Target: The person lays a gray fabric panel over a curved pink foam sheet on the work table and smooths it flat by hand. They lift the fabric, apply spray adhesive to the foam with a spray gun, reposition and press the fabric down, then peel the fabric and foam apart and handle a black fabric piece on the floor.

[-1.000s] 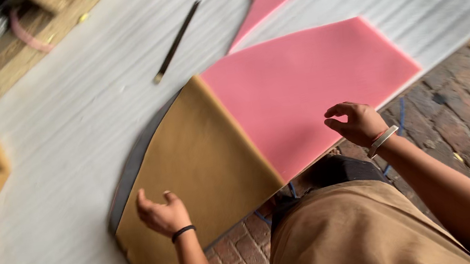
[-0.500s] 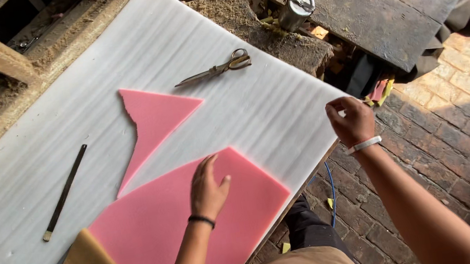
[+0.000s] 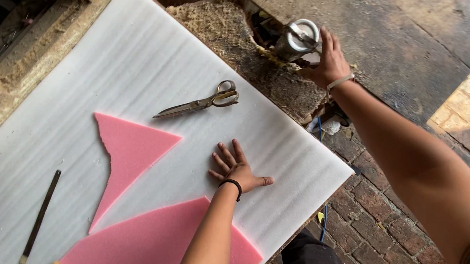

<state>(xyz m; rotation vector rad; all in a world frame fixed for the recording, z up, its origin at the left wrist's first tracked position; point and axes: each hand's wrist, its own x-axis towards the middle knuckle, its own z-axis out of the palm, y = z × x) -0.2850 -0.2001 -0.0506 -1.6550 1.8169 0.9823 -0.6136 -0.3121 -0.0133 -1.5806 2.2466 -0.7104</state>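
On white foam sheet (image 3: 115, 75), left hand (image 3: 235, 169) lies flat; right hand (image 3: 330, 65) grips shiny metal can (image 3: 297, 39).

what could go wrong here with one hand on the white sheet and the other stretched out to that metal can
The right hand reaches far over the gap to the metal can at a crumbly edge; it may tip. The left hand leans flat on the white foam sheet near its overhanging corner, which could sag or slide. The scissors lie loose near the arm's path.
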